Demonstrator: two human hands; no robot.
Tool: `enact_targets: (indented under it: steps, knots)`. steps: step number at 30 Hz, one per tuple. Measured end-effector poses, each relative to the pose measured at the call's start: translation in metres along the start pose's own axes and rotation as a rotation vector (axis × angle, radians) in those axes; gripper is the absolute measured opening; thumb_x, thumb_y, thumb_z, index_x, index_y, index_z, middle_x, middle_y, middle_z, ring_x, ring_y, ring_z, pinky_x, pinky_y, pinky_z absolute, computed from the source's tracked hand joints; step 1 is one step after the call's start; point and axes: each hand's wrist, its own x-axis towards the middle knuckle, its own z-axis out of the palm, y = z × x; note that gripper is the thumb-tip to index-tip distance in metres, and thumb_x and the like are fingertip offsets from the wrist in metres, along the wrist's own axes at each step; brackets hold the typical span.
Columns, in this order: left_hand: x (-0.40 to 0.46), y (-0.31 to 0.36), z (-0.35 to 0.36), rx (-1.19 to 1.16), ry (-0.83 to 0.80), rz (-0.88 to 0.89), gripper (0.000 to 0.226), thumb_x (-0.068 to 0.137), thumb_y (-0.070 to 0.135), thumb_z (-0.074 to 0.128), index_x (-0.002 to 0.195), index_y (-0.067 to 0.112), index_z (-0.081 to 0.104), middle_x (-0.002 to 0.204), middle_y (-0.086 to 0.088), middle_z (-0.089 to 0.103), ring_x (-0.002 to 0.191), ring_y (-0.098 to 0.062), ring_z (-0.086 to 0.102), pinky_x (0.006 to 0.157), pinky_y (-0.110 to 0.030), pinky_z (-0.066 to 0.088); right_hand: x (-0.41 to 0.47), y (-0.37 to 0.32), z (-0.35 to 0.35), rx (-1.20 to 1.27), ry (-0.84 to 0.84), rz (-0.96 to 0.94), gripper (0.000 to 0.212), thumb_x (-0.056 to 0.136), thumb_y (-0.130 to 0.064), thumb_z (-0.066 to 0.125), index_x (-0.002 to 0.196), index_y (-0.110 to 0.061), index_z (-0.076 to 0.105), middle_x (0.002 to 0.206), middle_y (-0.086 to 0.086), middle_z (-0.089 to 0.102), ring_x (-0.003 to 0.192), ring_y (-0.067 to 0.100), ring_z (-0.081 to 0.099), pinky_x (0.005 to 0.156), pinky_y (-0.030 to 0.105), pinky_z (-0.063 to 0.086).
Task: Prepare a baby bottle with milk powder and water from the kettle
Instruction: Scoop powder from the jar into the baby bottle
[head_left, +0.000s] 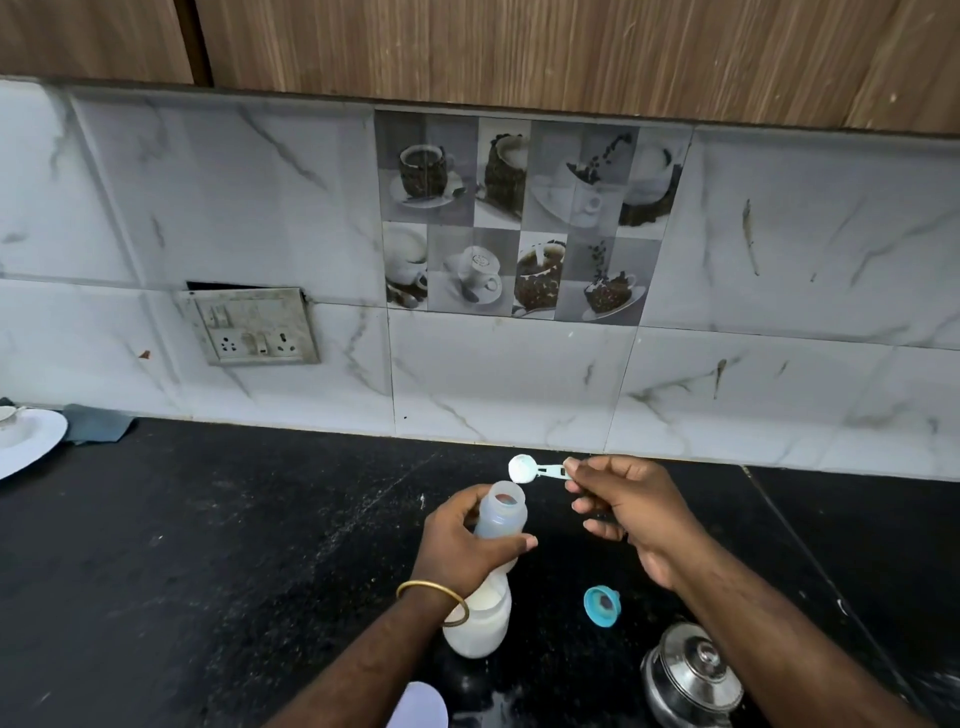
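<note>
My left hand (462, 545) grips a clear baby bottle (501, 512) around its body, held tilted above the black counter with its open mouth facing up and away. My right hand (628, 509) pinches the handle of a small pale-blue scoop (524, 469) filled with white milk powder, held level just above and to the right of the bottle's mouth. Below my left wrist stands an open translucent container (480, 623) of white milk powder. The bottle's blue cap with teat (601, 607) lies on the counter. A steel kettle lid (693, 670) shows at the bottom right.
The black stone counter (234, 545) runs along a marble-tiled wall with a switch and socket plate (254, 327). A white plate (26, 441) and a grey cloth (98, 423) sit at the far left. A white rounded object (421, 706) lies at the bottom edge.
</note>
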Motion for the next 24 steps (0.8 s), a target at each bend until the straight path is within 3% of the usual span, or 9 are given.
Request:
enact_targets:
  steps: [6,9,11,14,19,24]
  knots:
    - [-0.001,0.000,0.009,-0.002,-0.025,0.003,0.050,0.056,0.024,0.097,0.095,0.038,0.068,0.098,0.011,0.073,0.091,-0.004,0.069,0.075,-0.015,0.056,-0.007,0.008,0.001,-0.143,0.055,-0.168,0.011,0.088,-0.025,0.075,0.082,-0.016,0.076,0.080,0.011,0.075,0.066,0.011,0.064,0.060,0.028,0.054]
    - [0.000,0.001,0.012,-0.006,-0.030,0.002,0.052,0.057,0.024,0.097,0.099,0.035,0.068,0.099,0.010,0.073,0.091,-0.005,0.069,0.073,-0.014,0.055,-0.007,0.018,-0.001,-0.392,0.123,-0.507,0.007,0.087,-0.022,0.075,0.082,-0.024,0.078,0.072,-0.002,0.073,0.066,0.006,0.063,0.064,0.024,0.052]
    - [0.002,0.000,0.014,-0.011,-0.026,0.001,0.054,0.056,0.025,0.097,0.103,0.031,0.070,0.099,0.009,0.074,0.091,-0.006,0.070,0.074,-0.017,0.057,-0.007,0.026,-0.003,-0.720,0.152,-0.813,0.008,0.090,-0.027,0.070,0.088,-0.026,0.078,0.084,-0.014,0.074,0.078,0.003,0.066,0.073,0.022,0.051]
    - [0.003,-0.004,0.016,-0.012,-0.023,0.001,0.056,0.054,0.027,0.097,0.105,0.027,0.072,0.100,0.007,0.075,0.092,-0.010,0.071,0.078,-0.025,0.061,-0.008,0.035,-0.005,-1.012,0.139,-1.039,0.022,0.092,-0.038,0.060,0.091,-0.024,0.077,0.086,-0.012,0.073,0.080,0.009,0.066,0.071,0.028,0.054]
    - [0.001,-0.005,0.018,-0.034,-0.022,0.001,0.051,0.055,0.023,0.097,0.101,0.027,0.073,0.097,0.007,0.075,0.091,-0.010,0.071,0.078,-0.027,0.061,-0.007,0.039,-0.005,-1.110,0.188,-1.178,0.013,0.092,-0.030,0.066,0.089,-0.021,0.075,0.081,-0.007,0.070,0.074,0.018,0.065,0.064,0.033,0.054]
    - [0.001,-0.007,0.018,-0.030,-0.021,-0.003,0.052,0.055,0.027,0.097,0.101,0.028,0.073,0.097,0.008,0.075,0.092,-0.010,0.071,0.079,-0.028,0.061,-0.009,0.039,-0.005,-1.110,0.191,-1.157,0.019,0.094,-0.033,0.060,0.089,-0.021,0.075,0.081,-0.006,0.070,0.073,0.018,0.065,0.062,0.035,0.055]
